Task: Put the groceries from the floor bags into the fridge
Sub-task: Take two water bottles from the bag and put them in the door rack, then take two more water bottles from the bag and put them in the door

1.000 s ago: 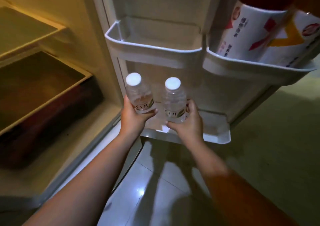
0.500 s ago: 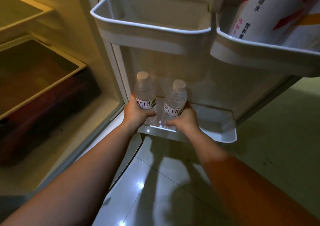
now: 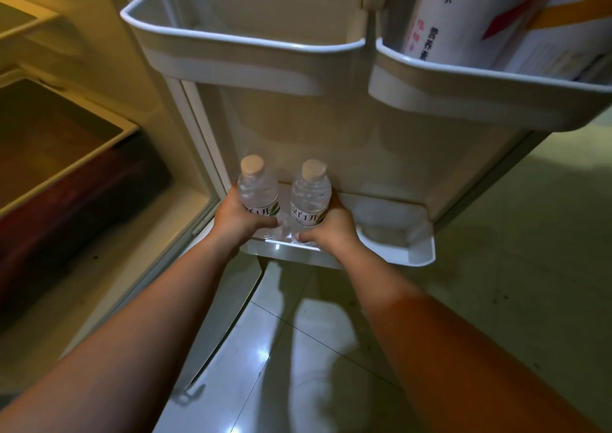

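Fridge door (image 3: 331,141) first: it is big and stands open in front of you, with white bins on it. The bottom door bin (image 3: 397,253) is where your two water bottles sit now, side by side, standing up. Your left hand (image 3: 236,222) wraps around the left bottle (image 3: 258,189). Your right hand (image 3: 331,230) wraps around the right bottle (image 3: 311,194). Both bottles look full, so I think they are a bit heavy for their size. The clear plastic is smooth and may squash if you squeeze hard. Hold them at the middle, on the label, where you are holding now. The caps (image 3: 252,165) are small and white.
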